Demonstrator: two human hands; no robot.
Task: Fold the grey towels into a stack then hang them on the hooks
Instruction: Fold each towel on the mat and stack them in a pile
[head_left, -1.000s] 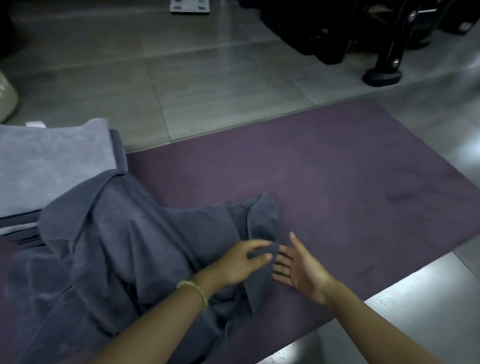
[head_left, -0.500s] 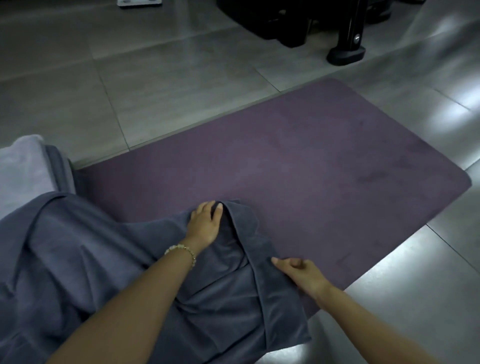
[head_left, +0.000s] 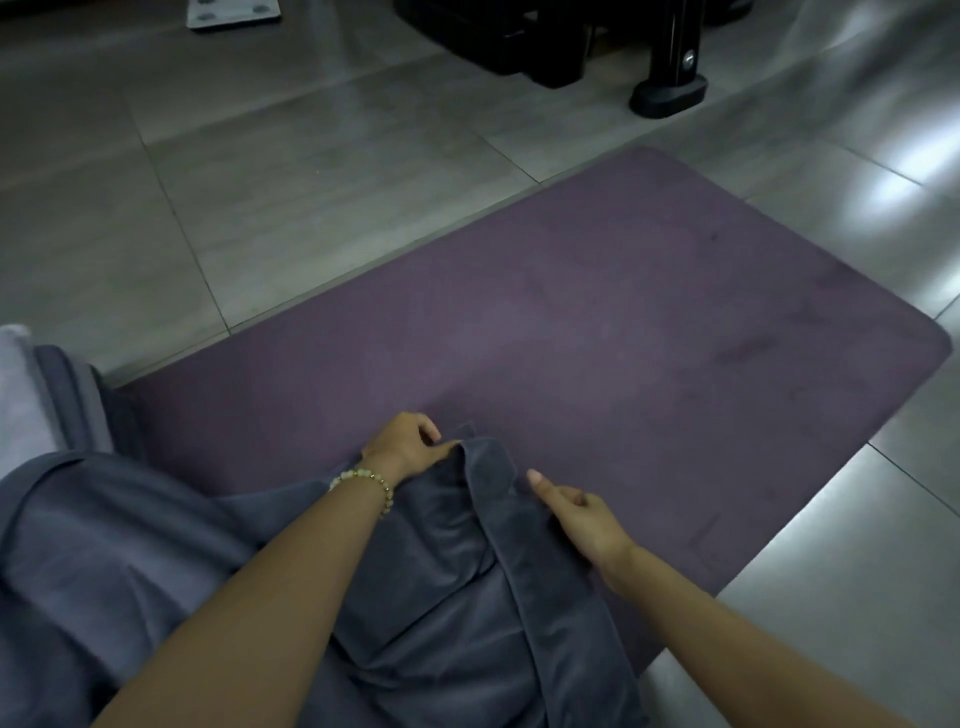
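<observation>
A dark grey towel (head_left: 447, 587) lies rumpled over the near left part of a purple mat (head_left: 597, 332). My left hand (head_left: 410, 441), with a bead bracelet on the wrist, pinches the towel's far corner. My right hand (head_left: 576, 514) grips the towel's right hem a little nearer to me, thumb stretched out. A folded light grey towel (head_left: 21, 395) rests on darker folded ones (head_left: 67, 395) at the left edge of the view. No hooks are in view.
The mat lies on a glossy grey tiled floor (head_left: 291, 171). Black furniture (head_left: 519, 47) and a black stand foot (head_left: 670, 93) sit at the back right. A white flat object (head_left: 234, 10) lies at the top edge.
My left hand went from lying flat on the towel to pinching its far corner. My right hand slid along the hem toward that corner. The view shifted to the right.
</observation>
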